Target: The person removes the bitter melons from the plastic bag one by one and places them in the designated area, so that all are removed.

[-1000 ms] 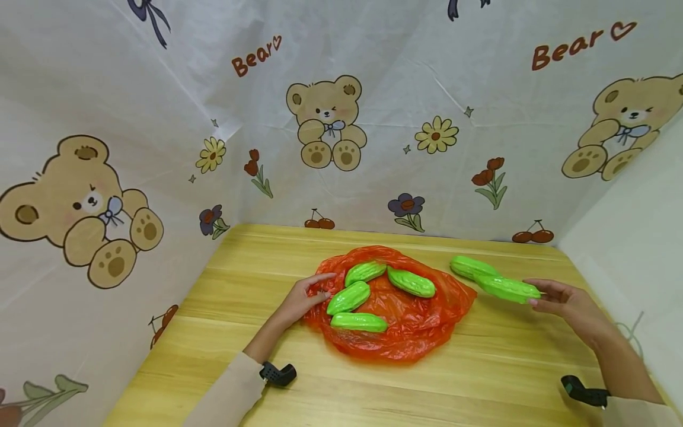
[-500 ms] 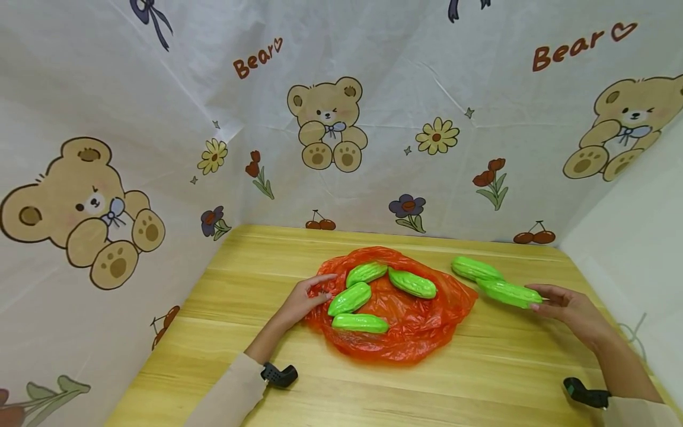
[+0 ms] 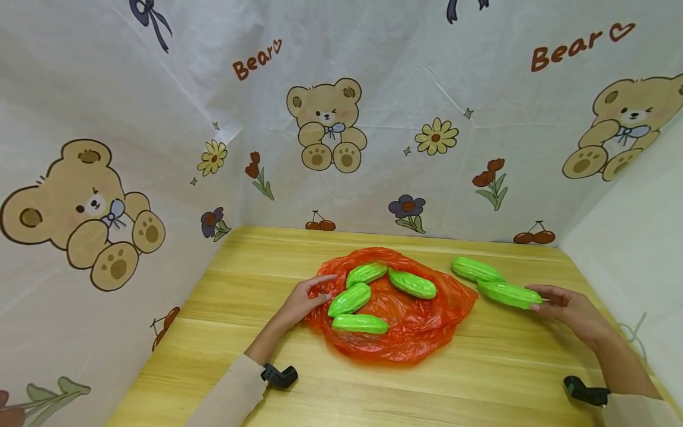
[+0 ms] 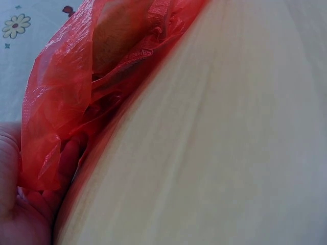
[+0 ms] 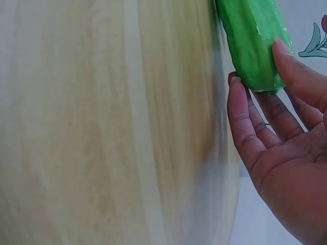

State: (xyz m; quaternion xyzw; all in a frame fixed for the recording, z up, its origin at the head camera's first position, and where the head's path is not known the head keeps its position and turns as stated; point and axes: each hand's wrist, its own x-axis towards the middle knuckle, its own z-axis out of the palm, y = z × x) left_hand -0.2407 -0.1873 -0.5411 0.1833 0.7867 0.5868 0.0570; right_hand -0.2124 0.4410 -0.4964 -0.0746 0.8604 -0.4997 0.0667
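A red plastic bag (image 3: 395,350) lies spread out on the table, with several bright green, ridged, cucumber-shaped vegetables (image 3: 360,324) on it. At the bag's left rim, my left hand (image 3: 300,303) holds the thin film between thumb and fingers; some fingers are hidden behind red film in the left wrist view. To the right of the bag, my right hand (image 3: 573,314) pinches the near end of another green vegetable (image 3: 509,293), thumb on one side and fingertips at the other. Its far end meets one more green vegetable (image 3: 476,269), which lies farther back.
The wooden table (image 3: 405,397) meets a white curtain (image 3: 373,196) printed with bears and flowers at its back and left. A plain white wall (image 3: 640,237) stands on the right. Black wrist devices (image 3: 280,376) sit on both forearms.
Over the first half second my right hand and the near end of its green vegetable shift slightly down toward me. Since then nothing visibly moves. The left hand stays at the bag's rim.
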